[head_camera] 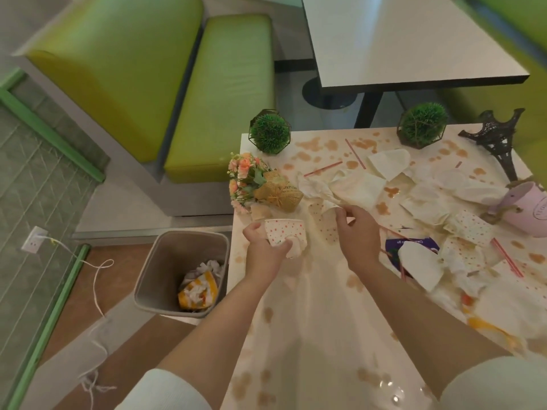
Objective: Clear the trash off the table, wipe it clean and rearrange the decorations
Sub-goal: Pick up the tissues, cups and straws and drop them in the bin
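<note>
Head view | left hand (pixel 263 242) grips crumpled dotted paper cup (pixel 284 233) | right hand (pixel 356 229) pinches soft tissue (pixel 318 187)

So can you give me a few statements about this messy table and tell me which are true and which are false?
1. The left hand grips a dotted paper cup. True.
2. The trash bin stands on the table. False: it stands on the floor beside the table.
3. The bin already holds some trash. True.
4. The tower model stands upright. False: it is tilted or toppled.
5. The right hand lies flat and open. False: it pinches a crumpled cup.
</note>
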Action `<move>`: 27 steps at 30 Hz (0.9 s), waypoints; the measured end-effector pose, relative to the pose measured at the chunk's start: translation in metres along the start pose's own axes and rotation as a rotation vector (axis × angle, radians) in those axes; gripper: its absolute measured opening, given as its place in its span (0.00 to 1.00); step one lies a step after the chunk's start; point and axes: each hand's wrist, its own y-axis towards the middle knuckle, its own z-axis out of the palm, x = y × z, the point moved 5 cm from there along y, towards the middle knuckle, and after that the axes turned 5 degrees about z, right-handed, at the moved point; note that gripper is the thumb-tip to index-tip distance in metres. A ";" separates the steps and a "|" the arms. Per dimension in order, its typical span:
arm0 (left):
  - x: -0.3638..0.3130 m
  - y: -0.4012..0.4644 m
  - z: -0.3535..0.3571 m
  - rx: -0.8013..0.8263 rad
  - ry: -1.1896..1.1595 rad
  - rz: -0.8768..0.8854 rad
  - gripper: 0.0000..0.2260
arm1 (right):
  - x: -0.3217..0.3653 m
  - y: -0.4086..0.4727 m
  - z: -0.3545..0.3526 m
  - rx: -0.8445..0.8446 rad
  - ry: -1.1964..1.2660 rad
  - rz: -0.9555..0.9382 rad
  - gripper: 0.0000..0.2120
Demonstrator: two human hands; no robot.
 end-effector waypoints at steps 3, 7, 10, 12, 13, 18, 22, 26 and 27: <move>0.003 -0.001 -0.033 -0.021 -0.026 0.010 0.29 | 0.008 -0.023 0.018 0.038 0.128 0.121 0.09; 0.016 0.000 -0.089 -0.038 0.058 -0.030 0.20 | 0.026 -0.062 0.051 0.085 0.169 0.170 0.07; 0.032 0.003 -0.130 -0.087 0.116 -0.029 0.16 | 0.035 -0.087 0.077 0.128 0.184 0.180 0.06; 0.046 0.005 -0.156 -0.117 0.152 -0.046 0.17 | 0.040 -0.100 0.094 0.143 0.188 0.180 0.08; 0.054 0.007 -0.167 -0.128 0.172 -0.068 0.18 | 0.043 -0.106 0.100 0.144 0.184 0.176 0.09; 0.095 0.022 -0.209 -0.073 0.241 -0.219 0.25 | 0.062 -0.136 0.138 0.183 0.150 0.152 0.09; 0.111 0.027 -0.220 0.014 0.292 -0.328 0.35 | 0.070 -0.152 0.165 0.219 0.128 0.128 0.10; 0.109 0.035 -0.233 -0.045 0.259 -0.239 0.16 | 0.089 -0.162 0.189 0.251 0.002 0.023 0.10; 0.108 0.037 -0.236 -0.044 0.250 -0.223 0.12 | 0.095 -0.164 0.195 0.242 -0.036 -0.013 0.10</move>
